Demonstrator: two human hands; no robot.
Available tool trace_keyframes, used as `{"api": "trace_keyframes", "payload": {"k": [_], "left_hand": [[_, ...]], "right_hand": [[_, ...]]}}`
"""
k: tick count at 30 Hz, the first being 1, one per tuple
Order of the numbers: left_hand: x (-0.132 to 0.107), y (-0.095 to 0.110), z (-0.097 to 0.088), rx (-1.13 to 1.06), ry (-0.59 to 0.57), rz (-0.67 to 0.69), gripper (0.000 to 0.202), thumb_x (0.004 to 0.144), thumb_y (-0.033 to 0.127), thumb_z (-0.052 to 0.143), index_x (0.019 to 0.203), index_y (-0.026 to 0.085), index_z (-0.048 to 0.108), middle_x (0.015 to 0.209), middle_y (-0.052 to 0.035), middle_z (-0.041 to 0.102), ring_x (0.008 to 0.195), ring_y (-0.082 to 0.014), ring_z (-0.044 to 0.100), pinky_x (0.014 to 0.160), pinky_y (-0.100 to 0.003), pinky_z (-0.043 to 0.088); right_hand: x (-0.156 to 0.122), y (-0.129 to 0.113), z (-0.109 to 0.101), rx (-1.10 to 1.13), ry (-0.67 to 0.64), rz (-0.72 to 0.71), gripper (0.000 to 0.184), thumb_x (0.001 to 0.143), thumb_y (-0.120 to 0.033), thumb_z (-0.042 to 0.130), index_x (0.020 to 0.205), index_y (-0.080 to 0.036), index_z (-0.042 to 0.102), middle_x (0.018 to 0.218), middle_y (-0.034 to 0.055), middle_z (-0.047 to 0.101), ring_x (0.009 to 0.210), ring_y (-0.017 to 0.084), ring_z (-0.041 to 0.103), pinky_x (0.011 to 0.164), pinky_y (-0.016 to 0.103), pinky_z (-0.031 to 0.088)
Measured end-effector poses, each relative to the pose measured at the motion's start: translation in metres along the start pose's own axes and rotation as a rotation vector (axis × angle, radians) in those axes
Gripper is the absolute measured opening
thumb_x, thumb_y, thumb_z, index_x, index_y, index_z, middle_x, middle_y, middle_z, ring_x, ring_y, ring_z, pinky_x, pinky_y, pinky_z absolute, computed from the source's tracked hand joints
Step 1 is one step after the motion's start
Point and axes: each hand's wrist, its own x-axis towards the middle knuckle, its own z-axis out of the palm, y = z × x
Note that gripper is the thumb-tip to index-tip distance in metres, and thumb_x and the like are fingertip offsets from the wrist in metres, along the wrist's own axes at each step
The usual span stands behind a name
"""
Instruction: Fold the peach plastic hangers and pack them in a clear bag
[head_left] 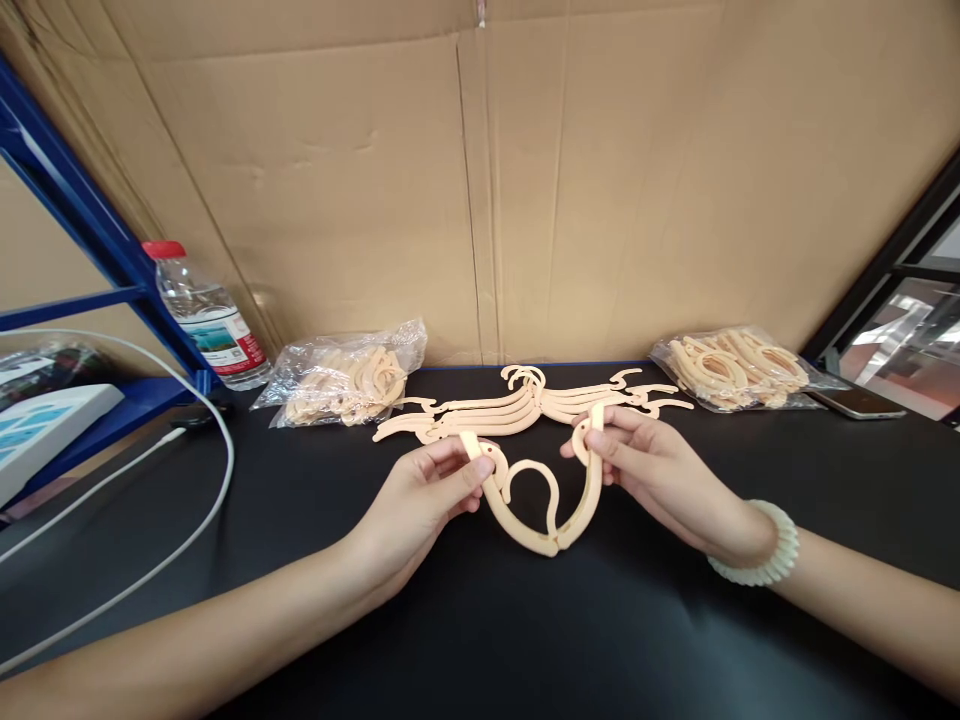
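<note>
A cream plastic folding hanger (529, 535) is held up in front of me, its two arms bent upward into a U and its hook curling between them. My left hand (435, 485) pinches the end of the left arm between thumb and fingers. At the right arm's end, my right hand (649, 450) grips in the same way, with a pale coil band on that wrist. Just behind lie several unfolded hangers (487, 415), nested in a row on the black table (555, 640), hooks towards the cardboard.
Clear plastic bags of folded hangers lie at the back left (352, 385) and back right (739, 365). A phone (862, 402) is beside the right bag. A red-capped water bottle (210, 320) leans at left, near a white cable (229, 470). Cardboard (600, 180) walls the back.
</note>
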Motion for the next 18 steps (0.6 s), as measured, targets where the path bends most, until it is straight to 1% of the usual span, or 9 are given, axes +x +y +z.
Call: {"api": "trace_keyframes", "payload": {"k": [4,5,8,10,13,16,18], "left_hand": [[-0.003,0.0,0.011,0.059,-0.023,0.015,0.023,0.081,0.037,0.07,0.086,0.015,0.066,0.074,0.0004,0.057,0.063,-0.0085,0.049,0.056,-0.019,0.042],[-0.004,0.0,0.013,0.068,-0.039,0.021,0.024,0.082,0.038,0.069,0.088,0.015,0.065,0.074,0.0006,0.057,0.062,-0.0087,0.049,0.055,-0.02,0.043],[-0.006,-0.001,0.017,0.109,-0.065,0.053,0.024,0.083,0.039,0.067,0.087,0.015,0.063,0.073,0.001,0.058,0.059,-0.009,0.051,0.055,-0.022,0.046],[-0.007,-0.001,0.018,0.131,-0.054,0.081,0.024,0.084,0.039,0.066,0.085,0.016,0.061,0.073,0.001,0.06,0.058,-0.0093,0.053,0.057,-0.023,0.048],[-0.007,-0.001,0.02,0.136,-0.042,0.102,0.024,0.084,0.039,0.065,0.084,0.016,0.059,0.073,0.001,0.06,0.06,-0.0097,0.055,0.06,-0.023,0.051],[-0.008,-0.001,0.021,0.142,-0.058,0.112,0.022,0.085,0.037,0.064,0.085,0.016,0.059,0.075,0.0006,0.061,0.063,-0.0101,0.056,0.062,-0.024,0.052],[-0.008,-0.001,0.021,0.166,-0.095,0.121,0.021,0.085,0.036,0.065,0.087,0.016,0.059,0.079,-0.0005,0.061,0.067,-0.0114,0.057,0.062,-0.024,0.053]], "right_hand": [[-0.005,-0.001,0.015,-0.088,-0.112,0.006,0.028,0.088,-0.043,0.064,0.096,-0.017,0.058,0.077,0.0006,0.061,0.066,0.011,0.053,0.058,0.023,0.042],[-0.006,-0.001,0.018,-0.086,-0.138,0.02,0.028,0.088,-0.043,0.065,0.097,-0.018,0.057,0.078,0.0001,0.061,0.067,0.012,0.055,0.059,0.023,0.043],[-0.009,0.001,0.025,-0.085,-0.194,0.054,0.027,0.085,-0.039,0.068,0.099,-0.019,0.056,0.086,0.0015,0.066,0.079,0.015,0.062,0.069,0.026,0.049],[-0.012,0.001,0.029,-0.136,-0.204,0.049,0.024,0.086,-0.038,0.067,0.095,-0.018,0.057,0.083,0.0018,0.067,0.076,0.015,0.063,0.066,0.026,0.049],[-0.016,-0.001,0.033,-0.229,-0.2,-0.001,0.025,0.092,-0.041,0.058,0.091,-0.017,0.059,0.071,0.0012,0.065,0.063,0.014,0.057,0.055,0.024,0.042],[-0.016,-0.003,0.033,-0.289,-0.175,-0.046,0.027,0.094,-0.042,0.054,0.089,-0.016,0.059,0.067,0.0015,0.065,0.06,0.013,0.054,0.055,0.025,0.039],[-0.015,-0.003,0.032,-0.311,-0.144,-0.047,0.027,0.095,-0.043,0.053,0.09,-0.016,0.059,0.063,0.0008,0.065,0.057,0.013,0.053,0.054,0.024,0.039]]}}
